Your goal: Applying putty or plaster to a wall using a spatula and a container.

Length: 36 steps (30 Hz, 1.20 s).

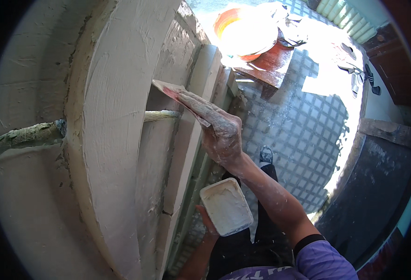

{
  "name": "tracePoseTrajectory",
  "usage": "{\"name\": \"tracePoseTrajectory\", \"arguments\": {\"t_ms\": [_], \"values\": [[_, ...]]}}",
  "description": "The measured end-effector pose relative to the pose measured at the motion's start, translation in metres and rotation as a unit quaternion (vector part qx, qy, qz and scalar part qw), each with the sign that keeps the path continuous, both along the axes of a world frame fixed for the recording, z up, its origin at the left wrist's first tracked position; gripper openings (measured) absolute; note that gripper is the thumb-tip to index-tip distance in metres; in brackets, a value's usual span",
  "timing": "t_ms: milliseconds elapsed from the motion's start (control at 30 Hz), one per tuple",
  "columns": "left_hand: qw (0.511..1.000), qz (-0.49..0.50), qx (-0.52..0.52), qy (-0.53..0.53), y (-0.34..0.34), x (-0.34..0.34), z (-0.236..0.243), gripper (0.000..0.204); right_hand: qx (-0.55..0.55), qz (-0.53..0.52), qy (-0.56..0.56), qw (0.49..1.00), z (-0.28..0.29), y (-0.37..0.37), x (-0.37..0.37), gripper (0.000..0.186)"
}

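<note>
My right hand (222,133), coated with pale plaster, is closed around a flat putty scraper (170,91), its fingers laid along the blade. The scraper's tip points at the edge of a freshly coated pale column (116,93), which bears smooth trowel strokes. Whether the blade touches that surface I cannot tell. Lower down, my left hand (208,220) grips the side of a rectangular tub (204,193) in front of my legs. White putty (226,207) fills the tub and is smeared over its rim. Most of the left hand's fingers are hidden by the tub.
A rough rail (161,115) joins the column, and a ledge (187,154) runs along the wall. Ahead, an orange bucket (226,21) stands by a reddish-brown board (273,65) in glaring sunlight. Patterned tiles (303,126) cover the floor. Sandals (371,79) lie at the right; a dark panel (373,182) stands nearer.
</note>
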<state>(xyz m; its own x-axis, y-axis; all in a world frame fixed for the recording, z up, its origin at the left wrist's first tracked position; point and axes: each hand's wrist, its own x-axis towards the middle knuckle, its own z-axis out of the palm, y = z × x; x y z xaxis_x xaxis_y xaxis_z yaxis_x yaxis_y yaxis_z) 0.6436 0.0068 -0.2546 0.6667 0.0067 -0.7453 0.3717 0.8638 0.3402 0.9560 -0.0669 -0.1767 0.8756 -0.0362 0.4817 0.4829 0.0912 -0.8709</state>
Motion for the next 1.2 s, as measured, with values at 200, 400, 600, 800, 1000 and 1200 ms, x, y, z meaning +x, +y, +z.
{"name": "tracePoseTrajectory", "arguments": {"t_ms": [200, 400, 600, 800, 1000, 1200], "values": [[0.999, -0.032, -0.003, 0.007, -0.009, 0.008, 0.013, 0.100, 0.007, -0.130, 0.035, 0.991, -0.009, 0.007, 0.065, 0.038], [0.995, -0.069, 0.058, 0.033, -0.003, 0.002, 0.018, 0.103, -0.028, 0.005, 0.029, 0.999, -0.004, 0.032, -0.002, 0.047], [0.997, -0.060, 0.037, 0.018, -0.009, 0.010, 0.016, 0.105, 0.001, -0.087, 0.021, 0.996, -0.004, -0.011, 0.021, 0.034], [0.995, -0.073, 0.052, 0.043, -0.009, 0.005, 0.009, 0.106, -0.021, -0.126, 0.032, 0.991, -0.012, 0.035, 0.055, 0.037], [0.996, -0.076, 0.037, 0.018, -0.006, 0.014, 0.016, 0.109, 0.024, 0.075, 0.053, 0.995, 0.002, -0.007, -0.006, 0.048], [0.997, -0.073, 0.008, 0.006, 0.014, -0.014, -0.031, 0.111, -0.016, -0.067, 0.027, 0.997, 0.015, 0.015, 0.060, 0.047]]}}
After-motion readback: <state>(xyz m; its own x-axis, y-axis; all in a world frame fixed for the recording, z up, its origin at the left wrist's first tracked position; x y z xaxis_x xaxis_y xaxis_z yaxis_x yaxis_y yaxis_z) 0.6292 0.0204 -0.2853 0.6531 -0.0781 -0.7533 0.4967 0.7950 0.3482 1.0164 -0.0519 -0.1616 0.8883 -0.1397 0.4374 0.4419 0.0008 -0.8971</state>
